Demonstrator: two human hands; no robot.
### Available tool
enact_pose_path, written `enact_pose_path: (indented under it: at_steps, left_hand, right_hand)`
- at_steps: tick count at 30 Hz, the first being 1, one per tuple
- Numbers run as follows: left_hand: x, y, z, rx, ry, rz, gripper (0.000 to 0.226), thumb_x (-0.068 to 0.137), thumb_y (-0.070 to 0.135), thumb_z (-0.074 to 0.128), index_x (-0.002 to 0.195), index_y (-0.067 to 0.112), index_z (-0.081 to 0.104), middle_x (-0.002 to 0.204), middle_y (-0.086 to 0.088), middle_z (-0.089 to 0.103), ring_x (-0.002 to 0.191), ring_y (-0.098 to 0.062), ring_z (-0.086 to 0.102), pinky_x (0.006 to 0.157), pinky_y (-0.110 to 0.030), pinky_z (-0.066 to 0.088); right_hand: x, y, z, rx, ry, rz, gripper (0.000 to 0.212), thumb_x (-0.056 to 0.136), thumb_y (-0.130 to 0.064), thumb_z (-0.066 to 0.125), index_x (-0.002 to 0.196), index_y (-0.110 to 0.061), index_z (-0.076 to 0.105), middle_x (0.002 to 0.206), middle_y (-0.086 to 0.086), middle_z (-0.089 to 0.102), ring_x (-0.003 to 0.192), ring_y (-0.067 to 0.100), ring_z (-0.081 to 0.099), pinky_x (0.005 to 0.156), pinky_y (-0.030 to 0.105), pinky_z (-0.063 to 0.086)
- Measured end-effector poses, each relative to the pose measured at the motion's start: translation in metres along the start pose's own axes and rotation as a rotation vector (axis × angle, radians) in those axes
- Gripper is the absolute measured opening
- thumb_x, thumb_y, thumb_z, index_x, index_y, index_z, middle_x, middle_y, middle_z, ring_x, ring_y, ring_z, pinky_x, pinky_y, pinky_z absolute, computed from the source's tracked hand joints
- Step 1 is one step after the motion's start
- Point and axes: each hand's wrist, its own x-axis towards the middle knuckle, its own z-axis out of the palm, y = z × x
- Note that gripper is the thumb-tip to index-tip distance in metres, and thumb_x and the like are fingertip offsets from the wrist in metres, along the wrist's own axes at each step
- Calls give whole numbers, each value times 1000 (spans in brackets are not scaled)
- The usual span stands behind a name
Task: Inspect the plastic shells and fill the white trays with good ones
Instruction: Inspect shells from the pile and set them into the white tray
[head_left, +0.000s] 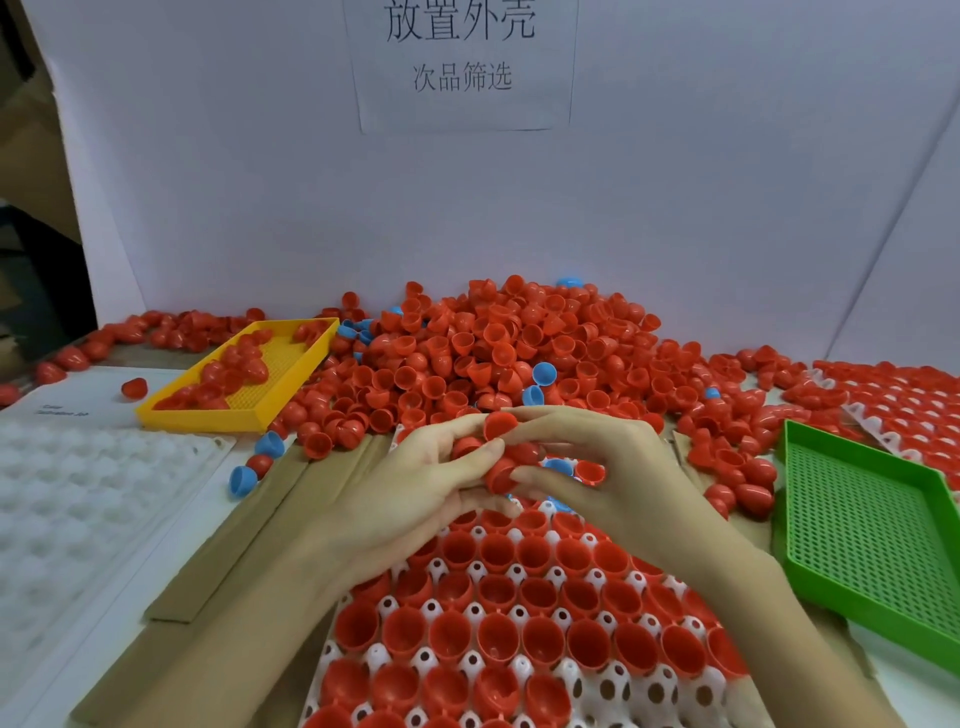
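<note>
Nearest, the tray is almost filled with red shells, open side up. Above its far edge, several shells are clamped between left hand and right hand, equally near; empty pockets lie below.

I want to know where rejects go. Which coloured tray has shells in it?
The yellow tray, left of the pile, holds red shells. The green tray on the right shows only bare mesh.

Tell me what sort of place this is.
Probably a factory sorting bench: a big heap of red shells, a white tray being filled with them, yellow and green bins, and a printed sign on the wall.
</note>
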Motion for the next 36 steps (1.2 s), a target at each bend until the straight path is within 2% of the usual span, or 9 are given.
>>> enact_pose_path:
  at_steps: [7,12,14,18,21,23,26,31,36]
  left_hand:
    - [1,0,-6,-93,-10,-35,35,111,24,49,139,6,60,125,-27,69,120,-42,67,92,-34,59]
    - [4,-2,-9,-125,-27,-65,45,109,33,51,145,6,52,125,-26,70,114,-42,70,89,-36,60]
    - [4,1,-17,-85,55,-42,45,107,32,54,144,6,50,122,-23,72,102,-36,74,81,-31,61]
    - [1,9,-42,117,402,-7,46,101,35,61,136,7,58,96,-15,77,67,-22,68,57,-23,55]
    - [-1,9,-52,172,467,-28,42,101,43,60,126,11,69,81,-9,73,58,-16,61,50,-20,49]
    - [-2,9,-49,172,430,-38,44,101,49,58,124,13,71,81,-11,72,58,-17,60,49,-21,48]
    - [-2,9,-43,211,352,-27,50,99,55,57,121,13,73,82,-14,72,58,-19,59,49,-23,47]
    - [-3,10,-31,250,251,-30,48,101,57,52,111,17,78,78,-18,71,56,-21,58,46,-24,44]
    - [0,5,-15,337,221,-31,48,102,54,52,92,12,74,66,-14,66,47,-19,52,42,-24,38]
  right_hand:
    - [-3,3,-3,25,-15,27,44,96,-7,71,136,-24,66,123,-23,71,115,-7,65,102,16,50]
    - [-2,1,-2,5,113,51,38,93,6,66,117,-23,68,97,-14,76,96,7,74,85,19,57]
    - [-2,7,-8,-19,144,97,33,92,4,66,106,-26,71,96,-14,74,84,9,74,72,18,57]
    - [-2,39,-28,-37,317,355,31,95,2,63,98,-27,74,86,-8,76,63,9,73,57,24,60]
    - [0,64,-38,198,511,557,31,101,-2,58,123,-22,69,100,4,77,74,14,78,64,23,62]
    - [0,74,-42,349,567,605,46,104,1,53,146,-19,52,121,5,68,90,15,78,71,21,62]
    - [-6,82,-40,340,526,596,56,103,7,49,153,-18,43,129,7,60,100,19,76,76,28,64]
    - [-3,55,-33,260,312,434,22,100,-6,64,120,-14,69,102,7,78,83,22,78,69,29,64]
    - [12,-5,-26,194,57,150,17,95,-18,75,111,-21,75,101,-5,76,89,19,75,75,31,64]
